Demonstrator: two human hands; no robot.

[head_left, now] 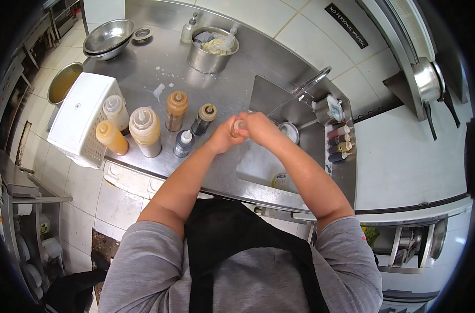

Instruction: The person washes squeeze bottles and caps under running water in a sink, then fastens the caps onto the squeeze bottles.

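Both of my hands meet at the left edge of the sink [258, 156]. My left hand [226, 136] is closed around a small clear bottle [238, 127], seen mostly end-on. My right hand [259, 129] wraps over the same bottle from the right. Nearest on the left stands a dark sauce bottle [203, 120], with a smaller dark bottle [184, 144] below it. Further left are a brown squeeze bottle [176, 110], a large cream squeeze bottle [145, 131], a yellow one [112, 138] and a pale one [115, 113].
The faucet [315, 81] reaches over the sink, where a strainer [289, 133] sits. Several small bottles [340, 143] line its right rim. A steel pot [212, 55] stands at the back; a white basket [83, 117] and metal bowls [108, 37] are left.
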